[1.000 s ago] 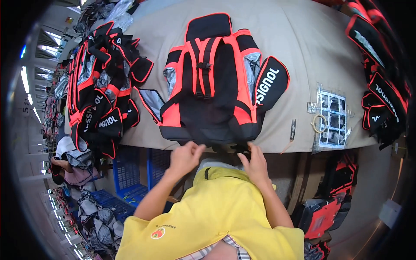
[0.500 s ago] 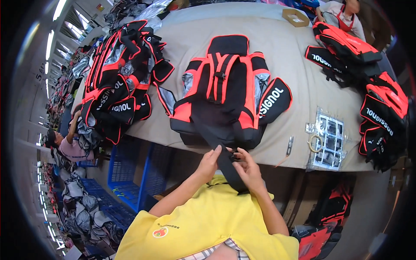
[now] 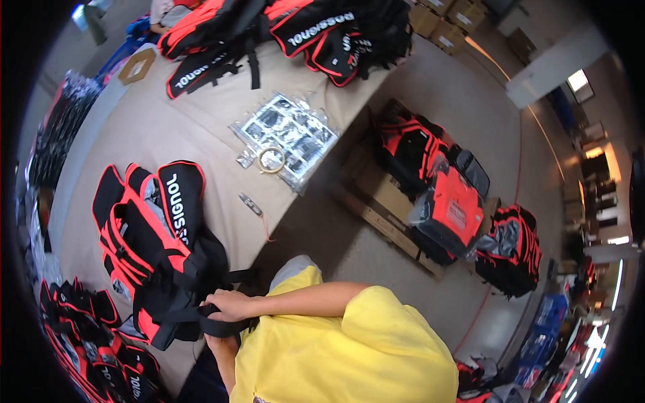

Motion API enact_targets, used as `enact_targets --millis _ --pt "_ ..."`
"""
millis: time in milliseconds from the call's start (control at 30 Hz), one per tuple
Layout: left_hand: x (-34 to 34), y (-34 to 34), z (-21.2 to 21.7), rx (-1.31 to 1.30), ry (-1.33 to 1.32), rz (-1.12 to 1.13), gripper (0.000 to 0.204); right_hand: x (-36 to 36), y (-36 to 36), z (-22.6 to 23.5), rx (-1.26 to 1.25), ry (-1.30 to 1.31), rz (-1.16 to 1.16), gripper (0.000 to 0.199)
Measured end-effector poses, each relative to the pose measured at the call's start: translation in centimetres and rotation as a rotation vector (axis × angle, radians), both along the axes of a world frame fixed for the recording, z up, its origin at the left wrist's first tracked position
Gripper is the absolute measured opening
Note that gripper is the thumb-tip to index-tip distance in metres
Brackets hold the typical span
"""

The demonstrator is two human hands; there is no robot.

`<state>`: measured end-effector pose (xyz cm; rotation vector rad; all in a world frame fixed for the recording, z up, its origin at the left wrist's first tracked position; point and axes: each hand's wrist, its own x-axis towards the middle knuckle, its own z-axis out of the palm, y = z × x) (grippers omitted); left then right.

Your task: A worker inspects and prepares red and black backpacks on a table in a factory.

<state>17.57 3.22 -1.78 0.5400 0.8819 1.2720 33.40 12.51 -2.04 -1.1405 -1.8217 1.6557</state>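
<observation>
A black and neon-red backpack (image 3: 144, 248) lies on the table with its straps upward and a side pouch turned out. A wide black strap (image 3: 232, 327) runs from its near end to my body. My right hand (image 3: 232, 304) is closed around this strap at the table's edge. Just below, my left hand (image 3: 216, 341) is at the same strap, closed on it, its fingers partly hidden behind the webbing and my right hand.
On the table lie a small cutter (image 3: 250, 203), a clear plastic sheet of dark pieces (image 3: 285, 134) with a tape roll (image 3: 271, 160), more backpacks (image 3: 316, 30) and a cardboard tray (image 3: 136, 66). Packed bags (image 3: 447, 211) sit on a pallet beyond the table edge. Another person's arm (image 3: 159, 20) shows far off.
The view has swung to the right, so the backpack and table appear turned and further left. My hands have stayed at the strap, the right now gripping it over the left.
</observation>
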Motion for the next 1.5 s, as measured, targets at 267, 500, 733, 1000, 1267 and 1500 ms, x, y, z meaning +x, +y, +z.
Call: enact_targets --millis 267,500,733,1000,1267,1500 --pt "-2.6 2.8 0.8 -0.185 0.028 0.092 0.042 1.5 0.2 1.0 0.072 0.020 0.179 0.046" --pt "-8.9 6.5 1.4 -0.297 -0.206 0.585 0.014 4.3 0.8 3.0 -0.007 -0.123 0.315 0.049" --pt "-8.5 5.1 -0.7 -0.334 -0.214 0.714 0.017 4.7 1.3 1.8 -0.208 -0.115 0.065 0.047" --pt "-7.2 4.6 -1.8 -0.338 -0.153 0.674 0.020 5.3 4.0 -5.0 0.111 -0.296 -0.135 0.059" --pt "-7.0 4.4 0.6 -0.266 -0.068 0.473 0.030 5.0 1.7 -3.1 -0.226 -0.162 0.049 0.061" --pt "-2.1 2.8 8.1 -0.587 1.495 -0.270 0.080 8.5 1.7 4.2 -0.634 0.713 -0.036 0.064"
